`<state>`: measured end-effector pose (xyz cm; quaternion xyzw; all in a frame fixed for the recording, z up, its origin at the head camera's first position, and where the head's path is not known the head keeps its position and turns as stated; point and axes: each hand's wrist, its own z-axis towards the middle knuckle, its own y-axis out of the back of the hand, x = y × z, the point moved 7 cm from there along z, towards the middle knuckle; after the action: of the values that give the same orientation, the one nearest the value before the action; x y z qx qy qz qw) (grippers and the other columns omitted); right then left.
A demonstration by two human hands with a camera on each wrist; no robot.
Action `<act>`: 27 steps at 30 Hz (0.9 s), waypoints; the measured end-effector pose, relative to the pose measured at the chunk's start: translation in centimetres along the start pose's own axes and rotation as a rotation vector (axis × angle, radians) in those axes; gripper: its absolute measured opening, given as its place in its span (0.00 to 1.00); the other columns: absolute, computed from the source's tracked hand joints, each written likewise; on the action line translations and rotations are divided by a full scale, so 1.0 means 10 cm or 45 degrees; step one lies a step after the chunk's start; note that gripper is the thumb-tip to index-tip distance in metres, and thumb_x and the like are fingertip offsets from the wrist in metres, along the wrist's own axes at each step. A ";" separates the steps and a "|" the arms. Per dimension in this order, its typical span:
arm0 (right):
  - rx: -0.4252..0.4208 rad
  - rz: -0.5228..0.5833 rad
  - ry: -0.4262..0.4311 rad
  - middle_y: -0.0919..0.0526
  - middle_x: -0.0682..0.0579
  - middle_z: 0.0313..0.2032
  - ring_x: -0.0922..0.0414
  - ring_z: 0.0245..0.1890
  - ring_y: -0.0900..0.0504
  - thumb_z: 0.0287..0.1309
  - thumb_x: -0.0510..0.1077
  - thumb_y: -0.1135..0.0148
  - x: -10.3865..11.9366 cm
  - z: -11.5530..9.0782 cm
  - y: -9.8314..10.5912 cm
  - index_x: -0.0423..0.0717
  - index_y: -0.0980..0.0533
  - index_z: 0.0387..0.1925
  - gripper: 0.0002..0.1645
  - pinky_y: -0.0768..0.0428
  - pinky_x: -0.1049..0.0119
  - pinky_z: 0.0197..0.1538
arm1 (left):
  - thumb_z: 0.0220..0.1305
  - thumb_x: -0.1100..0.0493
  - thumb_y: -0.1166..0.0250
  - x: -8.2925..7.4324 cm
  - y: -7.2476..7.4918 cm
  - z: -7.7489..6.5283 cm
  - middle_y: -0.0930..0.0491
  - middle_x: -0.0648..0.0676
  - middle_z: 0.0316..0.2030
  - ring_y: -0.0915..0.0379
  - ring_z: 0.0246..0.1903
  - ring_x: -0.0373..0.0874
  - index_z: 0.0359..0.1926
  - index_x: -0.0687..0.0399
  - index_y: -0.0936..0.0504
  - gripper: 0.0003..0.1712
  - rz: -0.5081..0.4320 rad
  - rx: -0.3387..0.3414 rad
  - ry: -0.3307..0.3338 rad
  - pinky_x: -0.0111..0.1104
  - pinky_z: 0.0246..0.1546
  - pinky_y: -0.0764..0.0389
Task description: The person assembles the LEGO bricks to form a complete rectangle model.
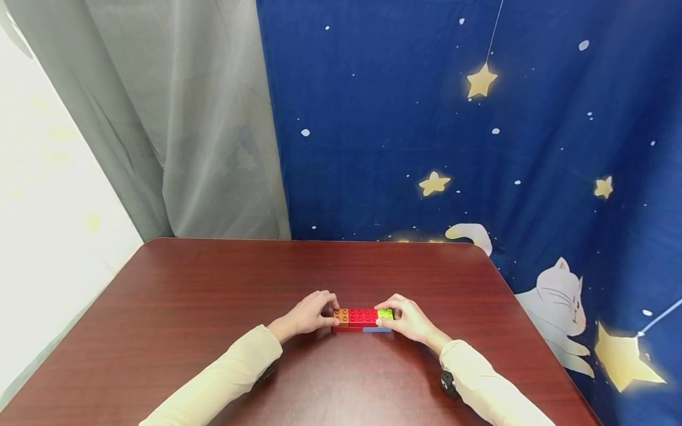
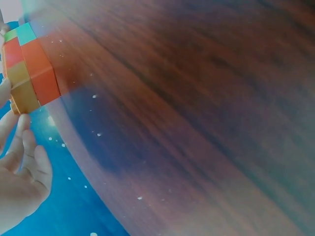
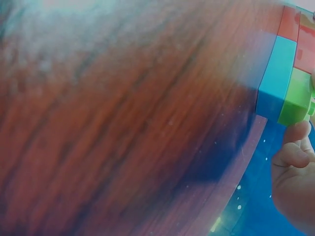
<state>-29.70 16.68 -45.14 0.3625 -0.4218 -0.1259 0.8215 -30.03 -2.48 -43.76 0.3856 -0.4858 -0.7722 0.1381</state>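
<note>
Two layers of studded toy bricks form a low bar on the table. On top, an orange brick [image 1: 341,317], a red brick [image 1: 363,318] and a lime green brick [image 1: 386,314] sit in a row. Beneath them lie a lower red brick [image 2: 41,73] and a blue brick [image 3: 277,81]. My left hand [image 1: 309,312] pinches the orange brick at the left end, thumb at the near side and fingers at the far side. At the opposite end my right hand [image 1: 409,318] grips the green brick between thumb and fingers. Fingers partly cover both end bricks.
The bar stands on a dark reddish wood table [image 1: 240,278]. Behind the far edge hang a grey curtain [image 1: 224,130] and a blue curtain [image 1: 373,118] with stars and a cat. A bright white surface [image 1: 48,195] is at the left.
</note>
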 end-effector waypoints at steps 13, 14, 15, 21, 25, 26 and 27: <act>0.013 0.004 -0.020 0.28 0.59 0.28 0.63 0.19 0.34 0.43 0.47 0.31 -0.04 -0.02 -0.01 0.48 0.21 0.39 0.18 0.34 0.72 0.22 | 0.47 0.56 0.31 0.04 -0.02 -0.01 0.27 0.49 0.27 0.30 0.30 0.41 0.30 0.54 0.26 0.13 -0.043 -0.021 0.006 0.33 0.33 0.30; 0.019 0.005 -0.020 0.28 0.59 0.28 0.63 0.19 0.35 0.43 0.47 0.31 -0.04 -0.03 -0.01 0.47 0.22 0.40 0.18 0.34 0.73 0.22 | 0.47 0.56 0.31 0.05 -0.03 -0.01 0.27 0.49 0.27 0.30 0.30 0.41 0.31 0.54 0.26 0.13 -0.044 -0.012 0.015 0.33 0.34 0.30; 0.025 0.004 -0.022 0.28 0.59 0.28 0.63 0.18 0.35 0.43 0.47 0.31 -0.04 -0.04 0.00 0.46 0.22 0.40 0.19 0.34 0.73 0.22 | 0.47 0.56 0.32 0.05 -0.04 -0.01 0.26 0.48 0.28 0.30 0.30 0.41 0.31 0.53 0.26 0.13 -0.048 -0.004 0.024 0.33 0.33 0.30; 0.024 0.009 -0.058 0.27 0.58 0.28 0.65 0.16 0.35 0.41 0.44 0.31 -0.07 -0.10 0.08 0.46 0.23 0.40 0.20 0.34 0.72 0.19 | 0.49 0.56 0.33 0.08 -0.05 -0.02 0.24 0.48 0.27 0.30 0.28 0.39 0.33 0.53 0.27 0.13 -0.080 0.019 0.059 0.31 0.30 0.29; 0.037 0.026 -0.101 0.25 0.58 0.29 0.66 0.15 0.34 0.41 0.44 0.31 -0.13 -0.13 0.08 0.48 0.23 0.40 0.19 0.33 0.71 0.18 | 0.49 0.56 0.33 0.08 -0.04 -0.04 0.24 0.48 0.27 0.30 0.28 0.40 0.34 0.53 0.28 0.13 -0.093 0.015 0.057 0.30 0.29 0.30; 0.041 0.029 -0.110 0.25 0.58 0.29 0.66 0.15 0.34 0.42 0.44 0.31 -0.14 -0.14 0.08 0.48 0.23 0.40 0.19 0.33 0.71 0.18 | 0.50 0.56 0.33 0.07 -0.04 -0.04 0.24 0.48 0.27 0.30 0.28 0.40 0.34 0.53 0.28 0.13 -0.097 0.014 0.055 0.30 0.29 0.30; 0.043 0.035 -0.121 0.25 0.58 0.29 0.65 0.15 0.33 0.41 0.44 0.31 -0.15 -0.14 0.07 0.48 0.23 0.41 0.20 0.32 0.71 0.18 | 0.50 0.57 0.33 0.07 -0.04 -0.04 0.24 0.49 0.27 0.30 0.27 0.40 0.34 0.54 0.28 0.13 -0.103 0.012 0.045 0.30 0.29 0.30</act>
<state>-29.60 18.61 -46.04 0.3640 -0.4672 -0.1245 0.7961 -30.13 -2.95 -44.50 0.4191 -0.4710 -0.7679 0.1134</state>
